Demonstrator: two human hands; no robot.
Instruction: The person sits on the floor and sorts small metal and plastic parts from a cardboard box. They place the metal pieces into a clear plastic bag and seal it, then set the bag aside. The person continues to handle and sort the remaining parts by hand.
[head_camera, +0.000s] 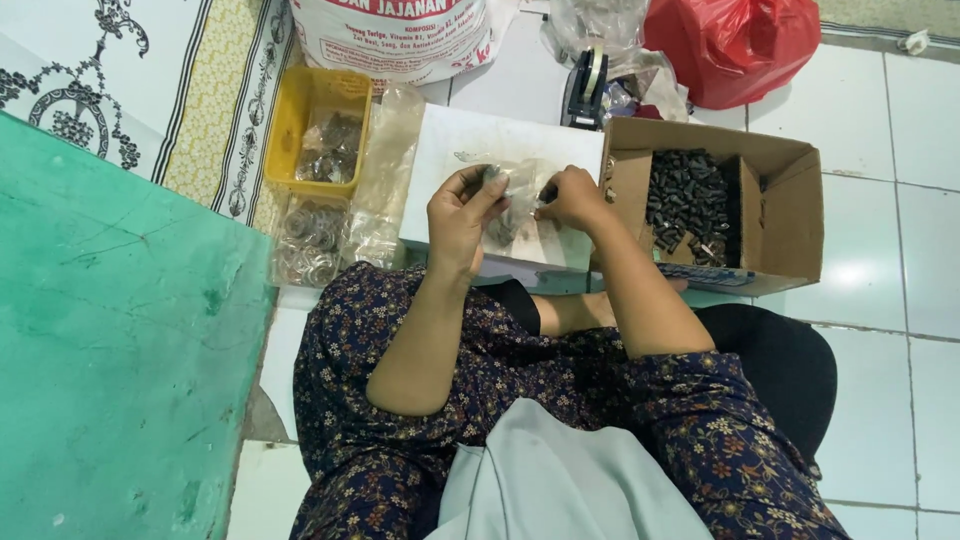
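My left hand (462, 212) and my right hand (572, 197) are raised together over a white board (470, 140) and both pinch a small clear plastic bag (518, 200) with a few dark small parts inside. The left fingers grip the bag's left edge, the right fingers its right edge. Just right of my right hand stands an open cardboard box (790, 200) filled with several small dark metal parts (685, 200).
A yellow plastic tray (295, 120) with bagged parts sits at the upper left, clear bags of metal rings (312, 240) below it. A tape dispenser (585, 85), a large white sack (400, 35) and a red plastic bag (735, 45) lie behind. Green surface at left.
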